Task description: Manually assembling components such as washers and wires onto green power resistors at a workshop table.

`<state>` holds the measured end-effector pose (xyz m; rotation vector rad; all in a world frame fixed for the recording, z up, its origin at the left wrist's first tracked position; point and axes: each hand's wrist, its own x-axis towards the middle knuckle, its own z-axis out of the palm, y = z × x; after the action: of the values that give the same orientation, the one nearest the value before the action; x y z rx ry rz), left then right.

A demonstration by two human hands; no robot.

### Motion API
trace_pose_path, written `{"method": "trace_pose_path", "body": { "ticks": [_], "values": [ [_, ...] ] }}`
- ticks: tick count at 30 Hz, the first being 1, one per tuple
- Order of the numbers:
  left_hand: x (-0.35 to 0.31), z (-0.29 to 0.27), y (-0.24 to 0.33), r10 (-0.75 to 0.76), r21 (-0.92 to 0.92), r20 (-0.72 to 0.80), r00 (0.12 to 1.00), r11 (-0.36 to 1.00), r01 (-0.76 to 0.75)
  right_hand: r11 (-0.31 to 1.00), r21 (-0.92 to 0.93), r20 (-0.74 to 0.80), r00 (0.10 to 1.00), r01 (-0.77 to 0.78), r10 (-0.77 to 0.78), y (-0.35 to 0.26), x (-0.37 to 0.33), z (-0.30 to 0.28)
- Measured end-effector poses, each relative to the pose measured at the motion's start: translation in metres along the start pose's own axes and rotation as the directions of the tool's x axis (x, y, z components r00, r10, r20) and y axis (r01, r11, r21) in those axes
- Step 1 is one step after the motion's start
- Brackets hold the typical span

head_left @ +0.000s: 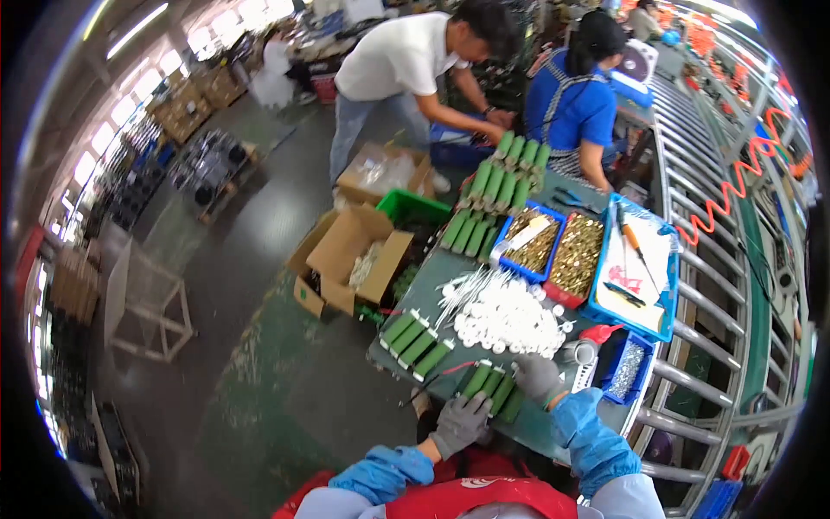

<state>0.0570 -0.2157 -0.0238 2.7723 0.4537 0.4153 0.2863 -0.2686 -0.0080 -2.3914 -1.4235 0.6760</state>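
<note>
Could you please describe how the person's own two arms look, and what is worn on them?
The left grip and the right grip both wear grey gloves. Over the forearms are wrinkled blue sleeve covers, with pale, light-coloured sleeves behind them. No cables or clear markings can be seen there.

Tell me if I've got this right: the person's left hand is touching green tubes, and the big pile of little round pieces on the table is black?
Not quite: the big pile of little round pieces on the table is white, not black, as the head view shows. The person's left hand is touching green tubes, just as you said.
</note>
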Motion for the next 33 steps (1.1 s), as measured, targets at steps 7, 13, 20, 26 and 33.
{"method": "trace_pose_path", "body": {
  "ticks": [7, 13, 20, 26, 33],
  "values": [
    [0.006, -0.017, -0.003, -0.002, 0.015, -0.033, 0.999, 1.000, 0.003, 0.990, -0.091, -0.040, 0.993, 0.107, -0.111, -0.018, 0.000, -0.003],
    [0.015, -0.014, -0.013, 0.008, -0.003, -0.049, 0.999, 1.000, -0.008, 0.988, -0.102, -0.023, 0.993, 0.114, -0.117, -0.023, 0.009, -0.010],
    [0.012, -0.015, -0.013, -0.002, -0.001, 0.012, 1.000, 1.000, 0.002, 1.000, 0.009, -0.013, 1.000, 0.024, -0.024, -0.031, 0.002, -0.011],
    [0.006, -0.013, -0.009, -0.004, 0.010, -0.014, 1.000, 1.000, 0.004, 0.983, 0.120, 0.225, 0.969, -0.137, 0.107, -0.031, 0.002, -0.028],
    [0.000, -0.010, 0.000, -0.051, 0.022, 0.025, 0.998, 0.998, 0.051, 0.997, -0.027, 0.216, 0.974, -0.066, 0.071, -0.035, -0.008, -0.025]
  ]
}}
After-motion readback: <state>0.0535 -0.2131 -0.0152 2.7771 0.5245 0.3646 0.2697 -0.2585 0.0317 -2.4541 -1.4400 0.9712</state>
